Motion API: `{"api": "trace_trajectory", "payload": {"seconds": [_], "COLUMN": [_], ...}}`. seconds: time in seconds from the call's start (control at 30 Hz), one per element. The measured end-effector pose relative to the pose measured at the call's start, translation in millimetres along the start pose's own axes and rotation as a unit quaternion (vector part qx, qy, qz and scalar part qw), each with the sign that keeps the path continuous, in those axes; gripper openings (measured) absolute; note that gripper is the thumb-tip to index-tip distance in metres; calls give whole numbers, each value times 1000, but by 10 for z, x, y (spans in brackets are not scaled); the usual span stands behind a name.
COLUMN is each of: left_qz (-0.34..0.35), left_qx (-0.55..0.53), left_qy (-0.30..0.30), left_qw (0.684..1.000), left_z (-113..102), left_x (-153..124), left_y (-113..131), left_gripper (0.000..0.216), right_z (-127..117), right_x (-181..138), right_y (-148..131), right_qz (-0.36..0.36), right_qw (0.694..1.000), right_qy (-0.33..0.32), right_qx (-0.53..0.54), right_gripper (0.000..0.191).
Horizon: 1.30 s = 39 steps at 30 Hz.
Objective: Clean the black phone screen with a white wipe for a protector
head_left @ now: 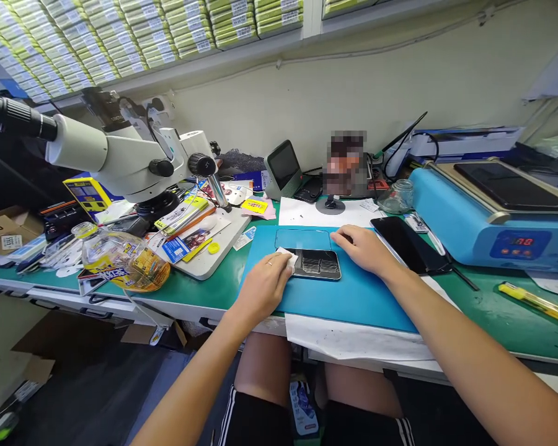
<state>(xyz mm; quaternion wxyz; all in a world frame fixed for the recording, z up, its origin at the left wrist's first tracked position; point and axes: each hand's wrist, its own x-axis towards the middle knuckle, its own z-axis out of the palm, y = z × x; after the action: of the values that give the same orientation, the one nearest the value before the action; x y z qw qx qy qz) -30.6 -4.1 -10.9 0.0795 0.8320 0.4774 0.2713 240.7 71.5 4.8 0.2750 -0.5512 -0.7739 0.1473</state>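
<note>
A dark, glossy phone (323,266) lies face up on a blue mat (353,303), its surface catching light reflections. My left hand (264,286) pinches a folded white wipe (289,257) over the phone's left end. Just beyond the phone rests a thin clear panel with a dark outline (303,239). Beside that panel's right edge is my right hand (360,248), its fingers curled inward; whatever they may hold is hidden. Another black phone (402,240) lies to the right of that hand, partly behind the forearm.
On the left stand a white microscope (134,164) and a tilted plastic bottle (123,257). Papers and cards (190,232) cover the microscope base. To the right is a blue heating plate (483,217) reading 78, bearing a phone. A glass jar (397,195) sits behind my right hand.
</note>
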Motion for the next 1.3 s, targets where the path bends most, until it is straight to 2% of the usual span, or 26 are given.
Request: {"api": "trace_trajectory", "payload": {"seconds": [0.17,0.33,0.43,0.5,0.63,0.8,0.93,1.07,1.17,1.3], "left_qz": [21,25,27,22,-15,-58,-38,-25,-16,8], "left_qx": [78,85,73,64,80,105,96,57,26,16], "left_qy": [-73,-138,-127,-117,-108,-112,-123,-134,-134,-127], "left_qw": [994,986,989,991,991,986,987,989,990,992], "left_z": [28,165,239,242,151,84,161,292,366,357], "left_x": [43,250,237,160,33,126,247,358,402,316], "left_y": [95,383,542,559,374,185,346,601,710,721], "left_gripper": [57,76,84,82,74,75,83,105,111,105], "right_z": [27,15,7,11,7,-101,-207,-258,-265,-268], "right_x": [19,17,1,-12,-28,-34,-59,-97,-114,-116], "right_y": [28,9,-2,-1,-4,-32,-15,14,6,-26], "right_qz": [-9,-18,-22,-22,-8,-5,-8,-25,-29,-23], "right_qw": [1000,1000,1000,1000,999,990,980,975,973,974], "right_qy": [-3,0,3,-4,-46,-141,-200,-222,-228,-226], "right_qx": [7,11,12,9,-7,-9,-1,0,-5,-3], "right_gripper": [37,42,45,46,46,41,56,69,69,66]}}
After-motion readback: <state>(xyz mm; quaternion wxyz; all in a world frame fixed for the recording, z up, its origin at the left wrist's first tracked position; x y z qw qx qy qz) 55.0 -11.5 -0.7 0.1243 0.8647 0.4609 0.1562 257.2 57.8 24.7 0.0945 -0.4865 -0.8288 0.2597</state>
